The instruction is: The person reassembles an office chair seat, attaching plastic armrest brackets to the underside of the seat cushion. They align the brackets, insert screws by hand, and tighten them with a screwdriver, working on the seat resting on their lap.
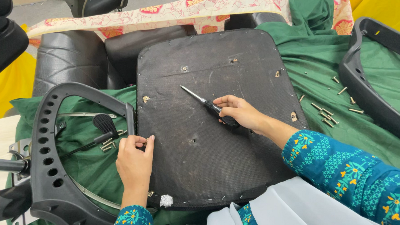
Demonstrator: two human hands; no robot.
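- Landmark: upturned seat base (218, 138), a broad dark panel lying flat on green cloth (322, 64), its underside up, staples dotting the border.
- Right hand (240, 112) rests on the panel right of its middle, fingers closed round the black handle of a screwdriver (206, 102).
- Screwdriver's long axis runs diagonally: handle low and right in the fist, bare shaft pointing up and left toward the panel's upper-left quarter. The tip lies on or just above the surface; cannot tell which.
- Left hand (134, 161) is at the panel's left edge, thumb and fingers curled over the rim beside a staple. It pinches the edge only; no tool in it.
- Screw holes (184, 68) show near the panel's corners and one low of centre. The upper-left hole is the one the tip points nearest; the right hand is the nearer hand to all of them.
- Left of the panel: black perforated armrest frame (50, 144), touching or nearly touching the rim by the left hand. A few loose screws (107, 144) lie between them, so little room that side.
- Right of the panel: scattered bolts (326, 114) on the cloth, then another black frame part (367, 84), well apart. More open room here.
- Above the panel: black cushions (74, 55) and patterned fabric (196, 10).
- Near edge: the person's patterned sleeves and pale garment overlap it.
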